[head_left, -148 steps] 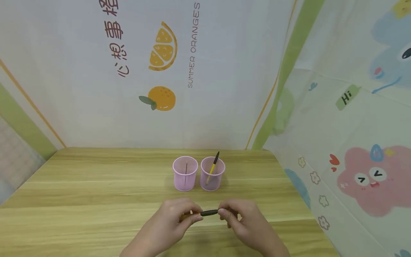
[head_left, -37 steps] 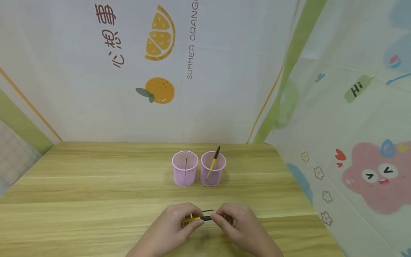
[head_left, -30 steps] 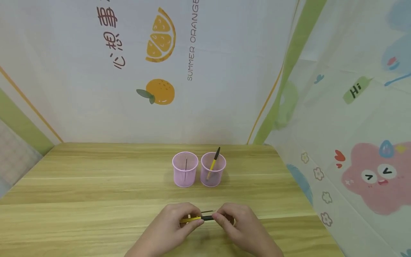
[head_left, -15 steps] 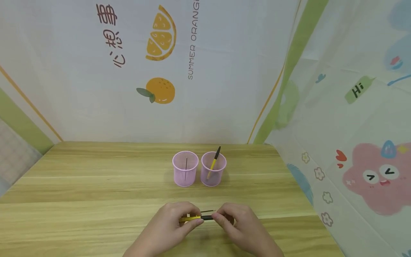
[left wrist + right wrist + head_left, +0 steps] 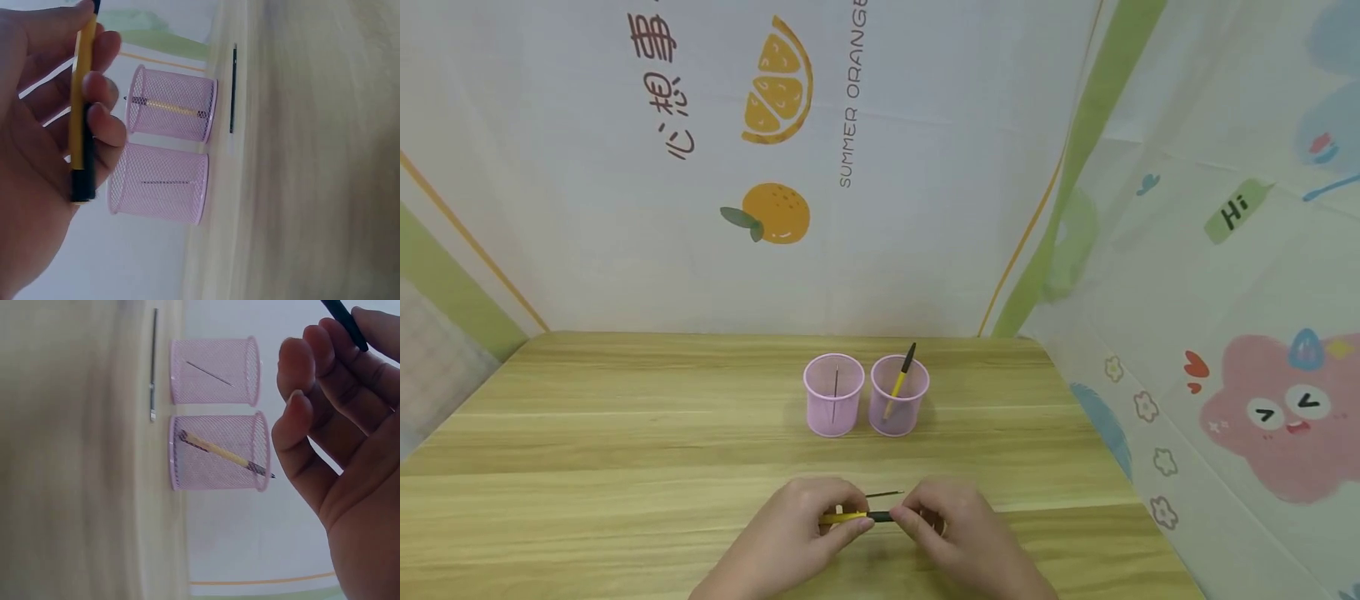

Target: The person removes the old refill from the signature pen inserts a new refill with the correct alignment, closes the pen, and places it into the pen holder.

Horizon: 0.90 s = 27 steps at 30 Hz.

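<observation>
- Two hands meet over the near half of the desk, with one pen held level between them, toward the near edge.
- Left hand: fingers curled round the pen's yellow barrel, thumb against it.
- Right hand: thumb and finger pinch the pen's black end; whether black and yellow parts are fully joined is hard to tell.
- Just beyond the fingers, a thin dark rod lies flat on the desk, roughly parallel to the near edge.
- Near the far edge, right of its middle, two pink mesh cups stand upright side by side: the left cup with a thin stick leaning inside, the right cup with a yellow-and-black pen.
- Behind the far edge hangs a white cloth printed with oranges.
</observation>
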{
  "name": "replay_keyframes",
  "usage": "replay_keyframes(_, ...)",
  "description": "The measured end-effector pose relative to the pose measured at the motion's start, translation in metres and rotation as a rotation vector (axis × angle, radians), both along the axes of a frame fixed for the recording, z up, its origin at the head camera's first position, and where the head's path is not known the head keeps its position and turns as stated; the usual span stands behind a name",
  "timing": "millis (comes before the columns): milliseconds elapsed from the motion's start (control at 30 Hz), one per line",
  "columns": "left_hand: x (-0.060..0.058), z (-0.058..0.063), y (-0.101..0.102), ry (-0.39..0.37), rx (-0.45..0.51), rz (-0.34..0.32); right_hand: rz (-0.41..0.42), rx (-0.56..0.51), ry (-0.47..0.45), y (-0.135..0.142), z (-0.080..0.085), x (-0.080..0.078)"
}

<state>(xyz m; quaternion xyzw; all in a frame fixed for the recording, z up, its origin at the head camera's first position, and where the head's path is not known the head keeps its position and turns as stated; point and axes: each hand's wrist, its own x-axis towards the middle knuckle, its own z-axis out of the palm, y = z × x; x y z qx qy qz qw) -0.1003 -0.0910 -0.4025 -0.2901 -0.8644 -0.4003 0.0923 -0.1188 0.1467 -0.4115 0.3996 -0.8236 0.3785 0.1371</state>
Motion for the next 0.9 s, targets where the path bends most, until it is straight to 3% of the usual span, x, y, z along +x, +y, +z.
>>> replay_keyframes(133, 0.0008, -0.0004, -0.0019, -0.068, -0.032, -0.013, 0.015, 0.035, 0.023, -0.0017, -0.006, 0.002)
replay_keyframes(233, 0.0005, 0.0002, -0.0025, -0.077, -0.041, -0.014, 0.009, 0.04, 0.027, -0.0026, -0.0073, 0.0029)
replay_keyframes(667, -0.0002, 0.0051, -0.001, -0.017, -0.048, -0.014, -0.037, 0.04, -0.06, 0.0018, 0.0004, 0.006)
replay_keyframes(900, 0.0011, 0.0073, 0.0013, 0.061, -0.019, -0.029, -0.014, -0.011, 0.017, 0.007, 0.0022, 0.0029)
